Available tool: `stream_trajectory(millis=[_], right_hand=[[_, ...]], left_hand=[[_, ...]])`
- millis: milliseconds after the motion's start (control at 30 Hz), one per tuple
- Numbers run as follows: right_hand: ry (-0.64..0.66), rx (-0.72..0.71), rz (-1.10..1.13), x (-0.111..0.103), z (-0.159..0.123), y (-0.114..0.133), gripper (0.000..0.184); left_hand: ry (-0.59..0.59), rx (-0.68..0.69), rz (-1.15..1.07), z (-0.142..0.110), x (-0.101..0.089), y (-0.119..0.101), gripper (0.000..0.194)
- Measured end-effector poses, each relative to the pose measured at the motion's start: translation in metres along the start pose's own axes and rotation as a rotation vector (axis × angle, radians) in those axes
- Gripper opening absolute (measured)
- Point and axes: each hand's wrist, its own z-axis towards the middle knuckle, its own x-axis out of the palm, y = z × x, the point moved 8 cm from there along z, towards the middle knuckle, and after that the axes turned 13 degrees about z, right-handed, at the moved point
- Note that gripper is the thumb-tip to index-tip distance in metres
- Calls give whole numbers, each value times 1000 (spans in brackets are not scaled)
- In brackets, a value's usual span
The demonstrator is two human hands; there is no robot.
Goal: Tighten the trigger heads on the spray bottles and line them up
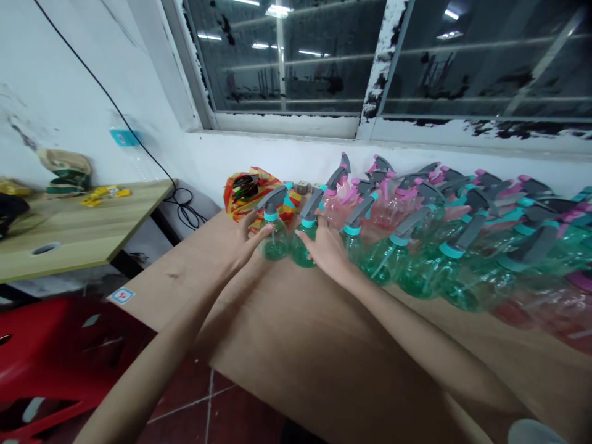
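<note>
We note the left hand (250, 239) half open against the end bottle (275, 248), the right hand (330, 250) partly curled at the second bottle (301, 254); firmness of either hold, we can't tell. Right of both, spray bottles (423, 275) crowd close: a sideways nudge could snag spray heads (413, 223), toppling neighbours.

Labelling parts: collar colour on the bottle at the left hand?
Turquoise collar, seen in the head view.
</note>
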Motion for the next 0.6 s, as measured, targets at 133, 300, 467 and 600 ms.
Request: stream_trajectory(millis=[133,300,467,600], right_hand=[[20,13,-37,-1,-5,5,52],[54,12,-101,-1,-17,16,50],[105,-23,-158,-3,-42,34,51],[152,-62,-202,-11,-71,48,43]], left_hand=[[-61,-7,5,-21,-23,-13,54],[-130,-26,42,-57,-50,-37,53],[-96,-6,25,-81,-51,-59,49],[78,73,-35,-90,-22,-76,54]])
